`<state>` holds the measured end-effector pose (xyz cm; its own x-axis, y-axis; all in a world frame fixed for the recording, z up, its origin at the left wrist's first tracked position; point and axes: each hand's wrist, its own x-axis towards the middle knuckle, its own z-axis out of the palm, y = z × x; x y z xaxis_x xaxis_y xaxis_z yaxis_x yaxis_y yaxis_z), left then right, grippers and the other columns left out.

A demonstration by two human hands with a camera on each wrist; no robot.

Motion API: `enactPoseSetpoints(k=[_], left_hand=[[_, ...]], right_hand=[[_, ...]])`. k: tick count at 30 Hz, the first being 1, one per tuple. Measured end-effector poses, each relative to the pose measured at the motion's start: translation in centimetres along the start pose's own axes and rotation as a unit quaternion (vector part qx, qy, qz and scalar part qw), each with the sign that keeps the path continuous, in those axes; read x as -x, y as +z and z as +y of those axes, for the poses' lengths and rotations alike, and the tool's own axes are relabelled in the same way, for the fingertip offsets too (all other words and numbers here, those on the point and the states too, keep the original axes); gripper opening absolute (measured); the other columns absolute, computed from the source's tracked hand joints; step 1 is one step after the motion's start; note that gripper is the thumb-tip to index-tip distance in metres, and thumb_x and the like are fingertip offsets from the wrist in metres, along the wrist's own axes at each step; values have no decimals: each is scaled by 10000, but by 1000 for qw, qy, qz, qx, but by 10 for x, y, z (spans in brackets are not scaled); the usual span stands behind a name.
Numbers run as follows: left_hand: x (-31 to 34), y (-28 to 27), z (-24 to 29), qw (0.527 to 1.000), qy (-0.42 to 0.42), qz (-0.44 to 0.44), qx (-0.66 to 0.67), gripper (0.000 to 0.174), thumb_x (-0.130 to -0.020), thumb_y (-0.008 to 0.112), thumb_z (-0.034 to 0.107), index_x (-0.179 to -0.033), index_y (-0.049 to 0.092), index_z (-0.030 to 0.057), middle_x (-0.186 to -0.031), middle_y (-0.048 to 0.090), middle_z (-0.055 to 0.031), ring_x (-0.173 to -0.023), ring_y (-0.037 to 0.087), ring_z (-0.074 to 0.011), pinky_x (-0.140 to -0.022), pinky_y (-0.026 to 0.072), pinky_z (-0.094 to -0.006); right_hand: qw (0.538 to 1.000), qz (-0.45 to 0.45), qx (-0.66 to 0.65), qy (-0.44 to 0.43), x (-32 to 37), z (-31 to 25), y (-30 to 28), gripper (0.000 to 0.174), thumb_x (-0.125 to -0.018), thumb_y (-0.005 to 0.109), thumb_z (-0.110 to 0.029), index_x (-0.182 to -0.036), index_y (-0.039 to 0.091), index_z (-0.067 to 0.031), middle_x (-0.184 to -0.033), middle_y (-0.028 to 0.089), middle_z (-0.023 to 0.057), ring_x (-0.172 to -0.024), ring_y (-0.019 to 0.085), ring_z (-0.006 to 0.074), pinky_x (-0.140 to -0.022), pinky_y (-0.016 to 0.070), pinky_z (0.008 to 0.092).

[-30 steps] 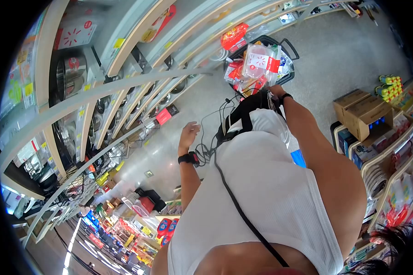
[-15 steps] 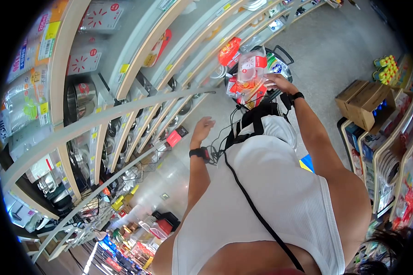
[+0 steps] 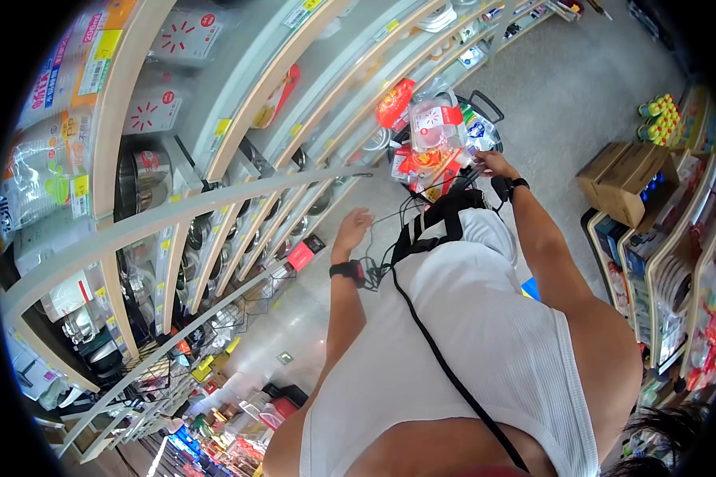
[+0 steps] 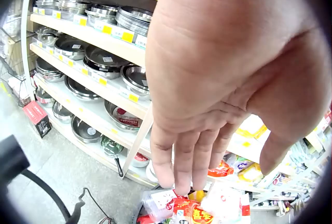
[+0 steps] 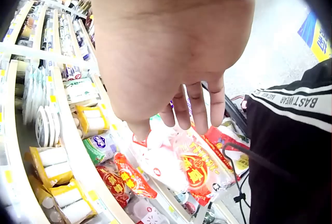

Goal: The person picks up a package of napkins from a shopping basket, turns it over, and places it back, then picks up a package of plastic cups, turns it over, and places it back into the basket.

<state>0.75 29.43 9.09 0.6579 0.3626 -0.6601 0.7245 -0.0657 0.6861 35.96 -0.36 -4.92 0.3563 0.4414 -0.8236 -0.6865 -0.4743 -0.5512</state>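
In the head view my left hand (image 3: 353, 232) hangs in the air between the shelves and my body. The left wrist view shows its fingers (image 4: 196, 156) stretched out and loosely spread, with nothing in them. My right hand (image 3: 497, 164) is over the near right side of a dark shopping basket (image 3: 499, 146) heaped with packages. Its fingers (image 5: 216, 107) are straight and overlap the packages in the right wrist view. On top of the heap lies a clear plastic pack (image 3: 437, 119) with a white and red label, and a red packet (image 5: 196, 169) with yellow print lies near the fingertips.
Shelves of metal pans (image 4: 106, 58) run along the left, with a curved pale rail (image 3: 175, 191) in front. To the right are an open cardboard box (image 3: 632, 187) and more shelving. Dark cables (image 3: 374, 270) hang near my waist. A red box (image 4: 36, 117) is by the lowest shelf.
My right hand has gone from near my waist forward over the packages, then slightly back to their right side. My left hand stays raised and has shifted a little rightward as the view turned.
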Motion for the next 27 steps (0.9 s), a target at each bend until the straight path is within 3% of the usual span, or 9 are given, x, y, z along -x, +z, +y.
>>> enactPoseSetpoints(k=[7,9,13,15,16,17,21,23,27], left_hand=[[19,11,-8,999,-26,16,24,427,-880,651,229,-1243,540,35,-1012,661,-69,-892,615,-142,-745,463,-275],[26,17,-18,998,-16,56,19,405,-883,649,237,-1194,559,-6,-927,673,-106,-817,621,-154,-673,475,-280],[51,26,-42,995,-23,73,69,383,-888,642,218,-1192,562,-2,-936,672,-90,-808,616,-141,-668,477,-270],[70,33,-49,991,-101,60,65,378,-918,596,208,-1248,529,35,-1072,663,-84,-921,628,-158,-767,486,-291],[78,39,-53,990,-102,62,81,372,-919,590,204,-1245,530,34,-1077,664,-84,-922,629,-159,-770,490,-294],[89,44,-60,988,-104,64,95,366,-920,584,199,-1242,530,33,-1082,664,-84,-924,631,-160,-773,495,-296],[128,66,-53,969,-187,78,142,345,-929,543,151,-1254,518,37,-1087,661,-92,-947,641,-178,-783,502,-310],[146,78,-60,961,-187,98,177,342,-912,535,133,-1240,529,34,-1060,673,-90,-932,650,-172,-763,510,-297],[171,97,-84,945,-190,142,223,363,-882,494,91,-1239,525,35,-1058,680,-92,-917,661,-173,-748,520,-288]], right_hand=[[999,26,44,11,-31,19,-15,398,-866,660,-414,-1054,607,-67,-984,609,41,-850,624,180,-711,516,354],[998,13,60,10,-48,21,-16,403,-860,666,-407,-1062,614,-62,-997,603,43,-841,631,183,-695,515,364],[991,36,127,28,-73,7,-7,428,-847,676,-370,-1114,613,-41,-914,640,70,-808,645,206,-660,527,370],[984,28,170,48,-90,2,-10,434,-838,681,-355,-1133,618,-43,-885,658,85,-795,651,220,-655,535,369],[935,38,339,-96,-99,6,-10,335,-866,594,-336,-1052,658,-65,-883,671,134,-795,657,286,-692,534,395],[839,45,489,-234,-108,13,-9,308,-895,507,-317,-971,698,-86,-881,683,182,-795,663,352,-730,534,422],[841,-19,493,-221,-163,30,-6,296,-912,471,-315,-1010,691,-143,-915,687,165,-813,657,363,-754,527,439],[704,-21,635,-318,-180,29,0,314,-919,469,-366,-1037,682,-167,-956,684,164,-851,652,364,-776,518,443],[743,-21,600,-295,-203,40,7,337,-912,468,-391,-1012,688,-158,-968,683,168,-916,644,359,-803,517,436]])
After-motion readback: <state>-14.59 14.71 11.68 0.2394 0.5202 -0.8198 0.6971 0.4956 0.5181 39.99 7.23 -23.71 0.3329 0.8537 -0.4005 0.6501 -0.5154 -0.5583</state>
